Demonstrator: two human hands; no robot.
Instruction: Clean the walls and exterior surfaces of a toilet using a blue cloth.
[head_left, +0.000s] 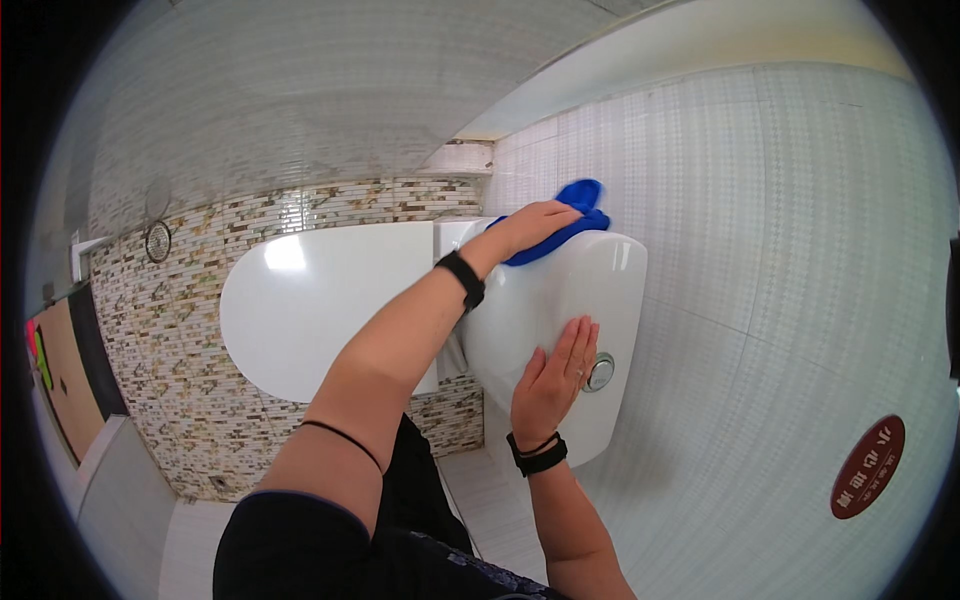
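A white ceramic toilet tank (559, 292) stands before me, its top glossy. My left hand (541, 223) reaches across to the tank's far side and holds a bundled blue cloth (551, 244) against the edge there; part of the cloth sticks up, slightly blurred, and the fingertips are partly hidden in it. My right hand (551, 382) lies palm down on the tank top, fingers straight and close together, with nothing held. It is beside the round metal flush button (599, 372), its fingers touching or partly covering the button's near edge. The white toilet lid (322, 307) is down, left of the tank.
A pale tiled wall (712, 225) rises right of the tank, bearing a dark red oval sign (868, 466) with writing. A grey glossy surface (300, 90) runs along the top. Mosaic tiles (172, 337) surround the toilet, with a round drain (158, 241) at left.
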